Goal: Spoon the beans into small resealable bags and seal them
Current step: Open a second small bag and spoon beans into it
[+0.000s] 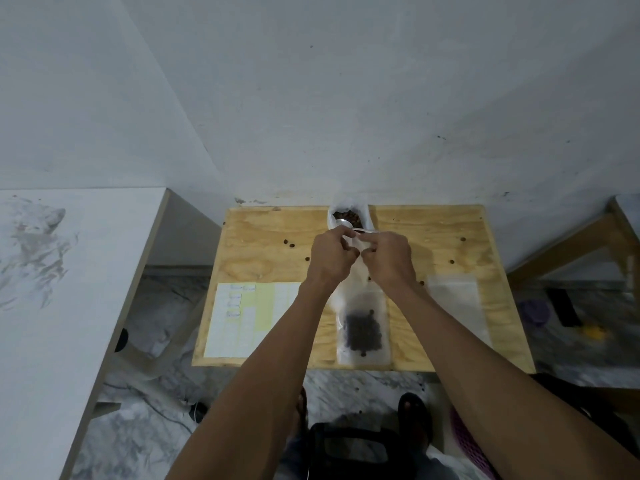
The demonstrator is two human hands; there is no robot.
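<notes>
Clear plastic, a small resealable bag (356, 268), is held upright above the middle of the plywood table (485, 306), its mouth pinched between the left hand (332, 254) and the right hand (389, 258). Opening or sealing cannot be told; opening for filling is judged likelier, so the spoon (343, 222) resting in the bean sack (348, 214) at twelve o'clock would be wanted next. A filled bag (363, 327) lies at six o'clock, empty bags (457, 306) at three, label sheets (249, 317) at nine. The fingertips are hidden.
</notes>
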